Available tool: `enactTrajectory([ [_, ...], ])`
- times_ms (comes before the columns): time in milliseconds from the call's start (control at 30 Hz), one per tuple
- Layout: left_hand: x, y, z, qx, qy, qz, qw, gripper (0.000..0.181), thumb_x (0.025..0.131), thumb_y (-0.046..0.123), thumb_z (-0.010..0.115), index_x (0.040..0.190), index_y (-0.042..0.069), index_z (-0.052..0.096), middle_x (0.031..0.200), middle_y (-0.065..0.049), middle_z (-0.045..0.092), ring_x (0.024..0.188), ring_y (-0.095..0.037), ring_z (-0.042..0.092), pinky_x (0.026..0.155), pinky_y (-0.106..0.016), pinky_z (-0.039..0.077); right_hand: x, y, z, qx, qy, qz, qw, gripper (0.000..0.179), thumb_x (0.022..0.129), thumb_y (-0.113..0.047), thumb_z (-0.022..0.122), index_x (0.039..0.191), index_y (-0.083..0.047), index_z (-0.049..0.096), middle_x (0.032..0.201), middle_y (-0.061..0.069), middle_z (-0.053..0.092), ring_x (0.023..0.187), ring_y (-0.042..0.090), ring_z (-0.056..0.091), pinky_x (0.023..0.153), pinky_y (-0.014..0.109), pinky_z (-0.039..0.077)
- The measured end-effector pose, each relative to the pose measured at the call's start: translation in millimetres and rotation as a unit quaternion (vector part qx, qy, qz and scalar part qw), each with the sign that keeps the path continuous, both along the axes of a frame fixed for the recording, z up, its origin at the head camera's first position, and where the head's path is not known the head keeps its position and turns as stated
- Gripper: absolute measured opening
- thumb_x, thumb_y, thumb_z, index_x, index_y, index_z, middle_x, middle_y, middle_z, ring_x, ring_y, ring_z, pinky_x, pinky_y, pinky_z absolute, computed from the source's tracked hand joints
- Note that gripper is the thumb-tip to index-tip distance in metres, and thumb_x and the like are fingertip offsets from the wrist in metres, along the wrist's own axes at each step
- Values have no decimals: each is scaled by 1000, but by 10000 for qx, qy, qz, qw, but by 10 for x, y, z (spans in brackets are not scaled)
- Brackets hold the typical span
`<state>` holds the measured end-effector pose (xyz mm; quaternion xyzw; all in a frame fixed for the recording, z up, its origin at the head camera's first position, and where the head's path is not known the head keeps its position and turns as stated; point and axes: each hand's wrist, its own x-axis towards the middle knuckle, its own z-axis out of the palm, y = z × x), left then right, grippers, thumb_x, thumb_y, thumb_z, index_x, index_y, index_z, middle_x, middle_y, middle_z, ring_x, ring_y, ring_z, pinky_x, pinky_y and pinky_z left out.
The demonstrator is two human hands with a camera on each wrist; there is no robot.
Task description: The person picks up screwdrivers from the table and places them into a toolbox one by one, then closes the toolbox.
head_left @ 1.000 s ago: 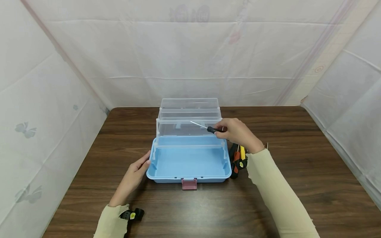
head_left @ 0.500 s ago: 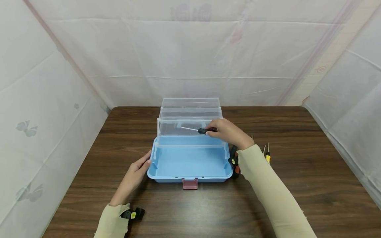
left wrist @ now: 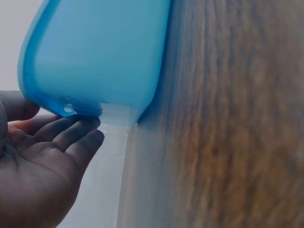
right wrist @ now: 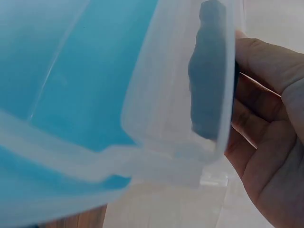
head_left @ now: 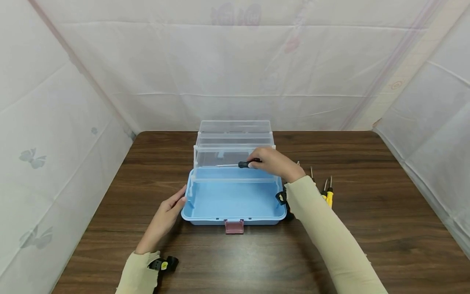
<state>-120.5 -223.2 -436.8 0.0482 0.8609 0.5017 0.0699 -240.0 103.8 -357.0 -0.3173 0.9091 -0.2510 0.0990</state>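
A light-blue toolbox [head_left: 235,219] stands with its lid up, and its clear stacked trays [head_left: 207,158] are raised behind the base. In my right hand [head_left: 271,161] I grip a small screwdriver [head_left: 244,164] by its black handle, its thin shaft pointing left over the lowest tray. The right wrist view shows the dark handle [right wrist: 209,71] through the translucent tray wall. My left hand [head_left: 167,212] rests against the toolbox's left side, fingers straight. In the left wrist view its fingertips [left wrist: 97,135] touch the outer wall, with the thumb up by the rim.
Right of the toolbox lie several tools, among them yellow-handled screwdrivers [head_left: 329,198], partly hidden by the right sleeve [head_left: 327,228]. A pink latch [head_left: 234,227] hangs at the toolbox's front. White sheeting [head_left: 235,73] stands behind the dark wooden table [head_left: 235,265].
My right hand has carried the screwdriver left and slightly down, turning its shaft nearly level over the tray. More tools show behind the right sleeve. My left hand stays on the toolbox.
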Motion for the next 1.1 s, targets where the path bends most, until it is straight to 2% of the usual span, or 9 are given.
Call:
enactTrajectory([
  [333, -1, 17, 24, -18, -161, 96, 9998, 52, 105, 29, 37, 150, 3, 28, 156, -18, 27, 144, -36, 26, 113, -52, 27, 15, -48, -23, 131, -144, -46, 9998, 26, 95, -15, 60, 118, -5, 68, 116, 9, 67, 105, 22, 63, 90, 37, 53],
  [600, -1, 3, 20, -37, -141, 85, 9999, 53, 105, 30, 37, 150, 3, 29, 156, -18, 28, 144, -36, 27, 113, -52, 28, 22, -64, -43, 147, -133, -63, 9998, 26, 94, -15, 62, 117, -4, 69, 117, 10, 68, 108, 23, 64, 91, 37, 54],
  [1100, -6, -2, 21, -11, -152, 79, 9999, 53, 105, 29, 37, 150, 2, 29, 156, -18, 27, 144, -36, 26, 114, -52, 26, 24, -97, -43, 46, -258, -261, 9993, 23, 91, -16, 67, 111, -6, 72, 106, 7, 71, 88, 16, 64, 81, 32, 56],
])
